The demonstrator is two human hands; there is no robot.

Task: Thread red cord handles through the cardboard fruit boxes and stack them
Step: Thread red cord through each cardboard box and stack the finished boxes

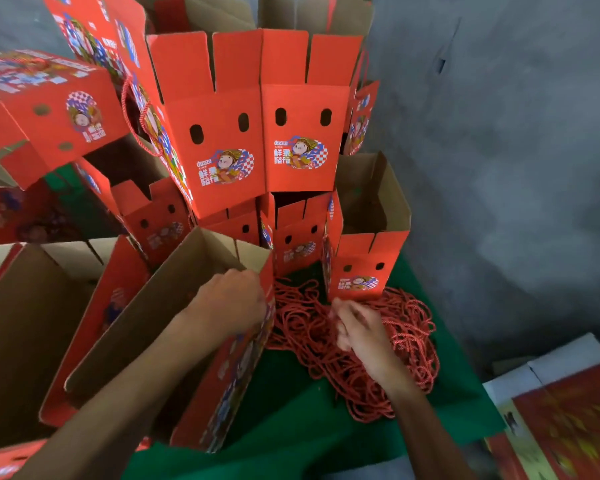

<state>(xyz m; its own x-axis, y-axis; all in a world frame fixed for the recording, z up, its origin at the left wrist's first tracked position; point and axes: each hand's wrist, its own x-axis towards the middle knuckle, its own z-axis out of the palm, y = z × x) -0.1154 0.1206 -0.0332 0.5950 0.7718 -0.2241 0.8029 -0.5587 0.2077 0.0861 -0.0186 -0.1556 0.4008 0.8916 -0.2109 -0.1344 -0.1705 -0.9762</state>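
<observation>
An open red cardboard fruit box [174,327] lies tilted in front of me, its brown inside facing up. My left hand [231,299] grips the top edge of its right wall. To the right, a tangled pile of red cords [388,348] lies on the green cloth [291,417]. My right hand [361,332] rests in the pile, its fingers pinching at cords near the pile's upper middle. A stack of red boxes [257,133] with paired oval holes rises behind. One stacked box at upper left carries a threaded red cord handle [137,119].
Another open box [25,327] lies at the left. A small upright box [364,268] stands just behind the cords. A flat pile of printed cardboard sheets [565,417] sits at the lower right. A grey concrete wall [499,133] is behind.
</observation>
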